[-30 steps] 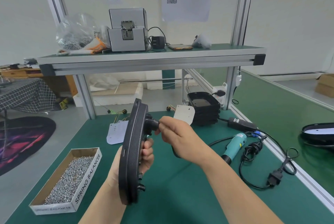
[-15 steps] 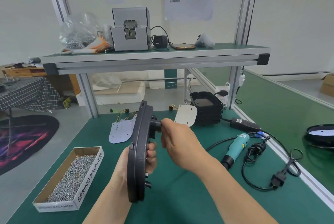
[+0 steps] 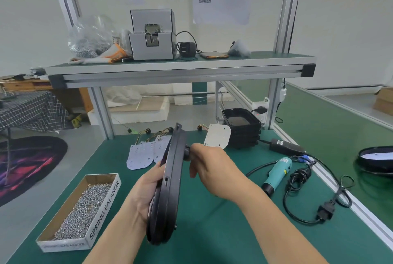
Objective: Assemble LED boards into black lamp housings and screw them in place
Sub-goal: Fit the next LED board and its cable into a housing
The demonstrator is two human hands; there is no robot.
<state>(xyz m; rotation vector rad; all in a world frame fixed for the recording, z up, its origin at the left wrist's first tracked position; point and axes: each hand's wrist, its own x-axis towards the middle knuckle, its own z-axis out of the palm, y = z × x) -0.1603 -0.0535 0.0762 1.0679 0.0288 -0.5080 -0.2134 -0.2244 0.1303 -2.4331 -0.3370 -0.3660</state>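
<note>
Left hand: we saw the left hand (image 3: 146, 187) curled round the rim of a black oval plastic lamp housing (image 3: 168, 195); the fingers behind it were hidden.
Lamp housing: it stood on edge in the air above the green table mat (image 3: 212, 231), its long side running up and away from us.
Right hand: the right hand (image 3: 212, 168) had its fingers curled round a small round black fitting (image 3: 187, 154) on the right face of the housing, near the top end.
Near left: an open cardboard box of small silver screws (image 3: 104, 212) lay on the mat.
Near right: a teal electric screwdriver (image 3: 278, 170) lay on its side beside a coiled black power cable with a plug (image 3: 323, 212).
Middle: several flat white LED boards with coloured wires (image 3: 140, 155) lay on the mat beyond the housing.
Back right: one more white LED board (image 3: 218, 136) leaned against a stack of black lamp housings (image 3: 242, 127).
Far right: on the next bench we saw a black housing with a white board inside (image 3: 376, 157).
Shelf above: a grey metal screw feeder (image 3: 152, 36) sat beside a clear plastic bag of screws (image 3: 89, 36).
</note>
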